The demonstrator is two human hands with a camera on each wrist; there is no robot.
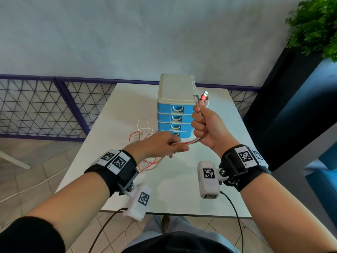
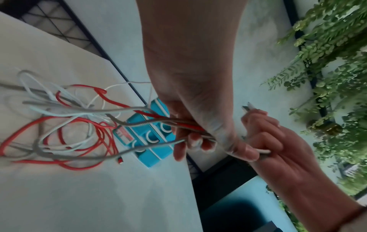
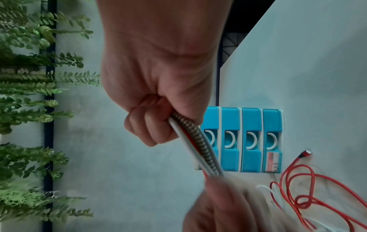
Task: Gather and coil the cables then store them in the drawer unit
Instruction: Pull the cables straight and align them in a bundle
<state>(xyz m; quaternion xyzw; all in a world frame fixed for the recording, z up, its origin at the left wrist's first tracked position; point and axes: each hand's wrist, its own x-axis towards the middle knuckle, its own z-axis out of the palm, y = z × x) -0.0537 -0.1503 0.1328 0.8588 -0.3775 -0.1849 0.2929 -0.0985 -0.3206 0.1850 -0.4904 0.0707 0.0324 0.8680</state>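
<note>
My right hand point(image 1: 206, 125) is raised in a fist in front of the drawer unit point(image 1: 176, 106), gripping a bundle of red, white and braided grey cables point(image 3: 196, 146). Their plug ends point(image 1: 203, 97), one a red USB plug, stick up above the fist. My left hand point(image 1: 164, 146) pinches the same bundle just below and left of the right fist point(image 2: 266, 138). The loose lengths point(image 2: 65, 125) trail from the left hand in a red, white and grey tangle on the white table point(image 1: 178, 189). All the blue drawers point(image 3: 252, 139) are closed.
The drawer unit stands at the table's far middle. A purple lattice fence point(image 1: 42, 106) runs behind the table, with tiled floor to the left. A dark planter with green foliage point(image 1: 315, 28) stands at the right. Camera leads point(image 1: 235, 216) hang from both wrists over the near edge.
</note>
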